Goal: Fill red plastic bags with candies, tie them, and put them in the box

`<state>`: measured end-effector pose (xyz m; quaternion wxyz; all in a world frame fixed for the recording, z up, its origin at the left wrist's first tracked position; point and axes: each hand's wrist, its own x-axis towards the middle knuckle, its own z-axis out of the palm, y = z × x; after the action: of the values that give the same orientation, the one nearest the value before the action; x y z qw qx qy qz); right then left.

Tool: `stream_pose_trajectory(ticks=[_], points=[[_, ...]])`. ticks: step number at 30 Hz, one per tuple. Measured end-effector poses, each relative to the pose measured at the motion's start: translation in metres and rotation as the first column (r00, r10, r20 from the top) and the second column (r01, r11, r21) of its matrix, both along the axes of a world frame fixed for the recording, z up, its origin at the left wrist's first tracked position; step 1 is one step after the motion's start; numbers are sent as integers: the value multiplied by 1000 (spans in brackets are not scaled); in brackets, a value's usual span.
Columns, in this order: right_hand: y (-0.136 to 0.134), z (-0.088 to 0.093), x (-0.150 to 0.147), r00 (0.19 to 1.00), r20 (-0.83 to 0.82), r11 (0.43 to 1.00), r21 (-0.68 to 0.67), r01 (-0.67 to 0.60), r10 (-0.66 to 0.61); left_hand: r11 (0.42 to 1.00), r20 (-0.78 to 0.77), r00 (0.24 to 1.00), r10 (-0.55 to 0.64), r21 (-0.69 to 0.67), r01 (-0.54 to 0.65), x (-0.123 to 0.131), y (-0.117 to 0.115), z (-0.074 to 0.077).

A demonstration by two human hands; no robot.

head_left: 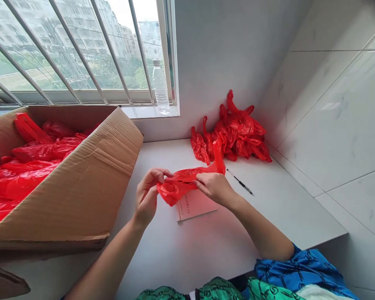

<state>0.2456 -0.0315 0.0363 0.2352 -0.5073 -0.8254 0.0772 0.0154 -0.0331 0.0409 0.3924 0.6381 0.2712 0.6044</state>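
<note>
We are at a white counter (284,216) set in a corner, with a plain grey wall (225,54) along its far edge and a wall of pale, marbled tiles (340,108) along its right edge. A barred window (81,54) opens above the far left part; buildings and greenery show through it. On its sill (137,112) stands a clear bottle (161,89) with a white cap.

At the left end of the counter we find an open cardboard box (78,183) containing crumpled red bags (46,152). A heap of red plastic bags (237,135) occupies the far right corner, close to both walls. Nearer than the heap, a black pen (243,185) lies at a slant.

Over the middle of the counter we hold one red plastic bag (187,177). The left hand (146,196) pinches its left end between thumb and fingers; the right hand (215,187) is closed on it farther right, where one part rises toward the heap. Beneath the bag lies a notebook (196,206) with rows of marks, partly covered from view.
</note>
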Motion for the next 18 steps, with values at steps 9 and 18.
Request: stream_pose_trajectory(ticks=[9, 18], points=[[-7, 15, 12, 983, -181, 927, -368, -76, 8, 961, -633, 748, 200, 275, -24, 0, -9, 20], [14, 28, 15, 998, 9, 942, -330, 63, -64, 968, -963, 97, 251, 252, 0, 31, 9, 3]])
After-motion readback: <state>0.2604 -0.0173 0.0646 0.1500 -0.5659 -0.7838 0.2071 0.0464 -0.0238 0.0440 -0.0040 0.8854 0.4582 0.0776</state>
